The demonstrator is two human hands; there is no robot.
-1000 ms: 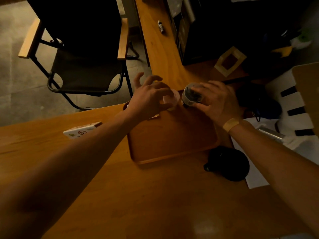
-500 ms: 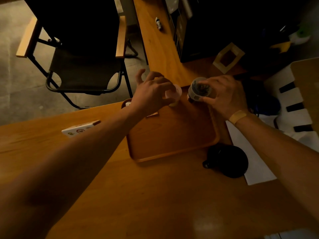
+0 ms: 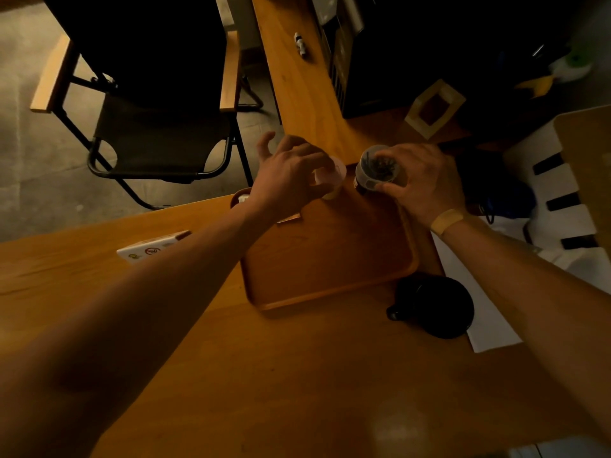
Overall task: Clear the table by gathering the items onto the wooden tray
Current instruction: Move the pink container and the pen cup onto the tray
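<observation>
A wooden tray (image 3: 327, 259) lies in the middle of the wooden table. My left hand (image 3: 287, 173) grips a small pale cup (image 3: 332, 178) over the tray's far edge. My right hand (image 3: 420, 183) holds a clear lidded container (image 3: 375, 171) with dark contents at the tray's far right corner. Whether either item rests on the tray I cannot tell. A flat card or packet (image 3: 289, 219) lies on the tray under my left wrist, mostly hidden.
A white box (image 3: 152, 251) lies left of the tray, a black round object (image 3: 433, 305) sits at its near right corner on white paper (image 3: 486, 312). A folding chair (image 3: 158, 133) stands beyond the table. A small bottle (image 3: 300, 44) and dark boxes occupy the far side.
Both hands with their items have shifted slightly away from me toward the tray's far edge. The grips look the same.
</observation>
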